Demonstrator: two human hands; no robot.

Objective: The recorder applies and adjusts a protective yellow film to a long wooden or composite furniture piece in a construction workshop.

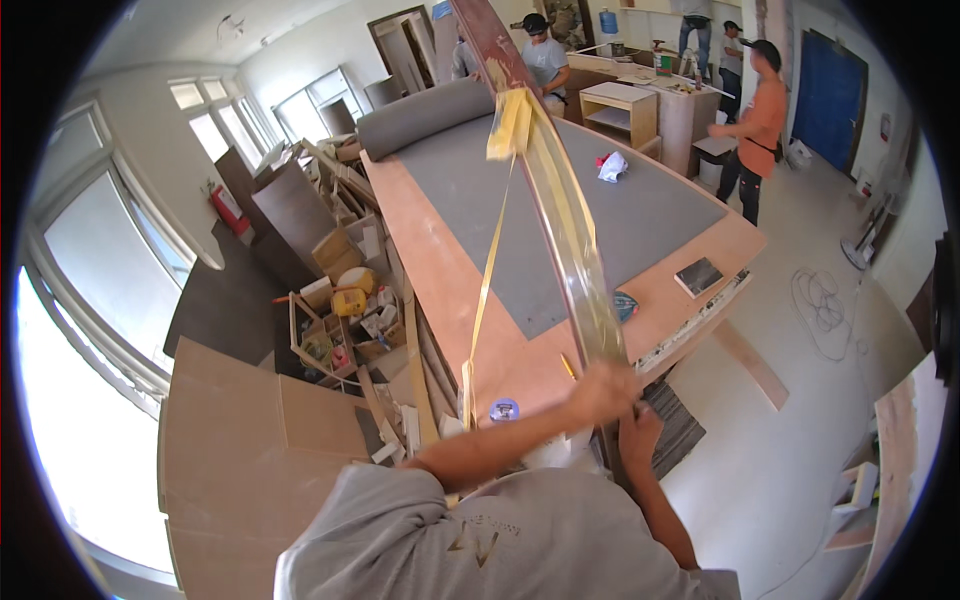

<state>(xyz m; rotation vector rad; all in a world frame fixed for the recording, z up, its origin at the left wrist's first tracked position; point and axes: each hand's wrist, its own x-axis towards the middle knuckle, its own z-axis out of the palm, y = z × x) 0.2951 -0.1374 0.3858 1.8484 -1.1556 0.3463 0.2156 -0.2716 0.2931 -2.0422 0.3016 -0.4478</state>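
The long strip [572, 235], dark reddish along its edges and faced with shiny yellowish film, slants up from the person's hands and passes over the desk [425, 250], its far end raised in front of me. The left hand [606, 392] has its fingers curled around the near part; the right hand [639, 435] sits just below, its fingers bent in by the strip's edge, though I cannot tell what they pinch. A yellow bundle [511, 125] hangs on the upper part, and a narrow yellow ribbon [489, 275] trails down from it. Beneath, a grey sheet [455, 200] lies across the desk, with its far end rolled up. A crumpled white wad [612, 168] rests on the sheet; a dark rectangular block [698, 277] lies near the desk's right edge, a purple roll [504, 410] nearer the person. Beyond, a co-worker in orange [760, 125] stands to the right.
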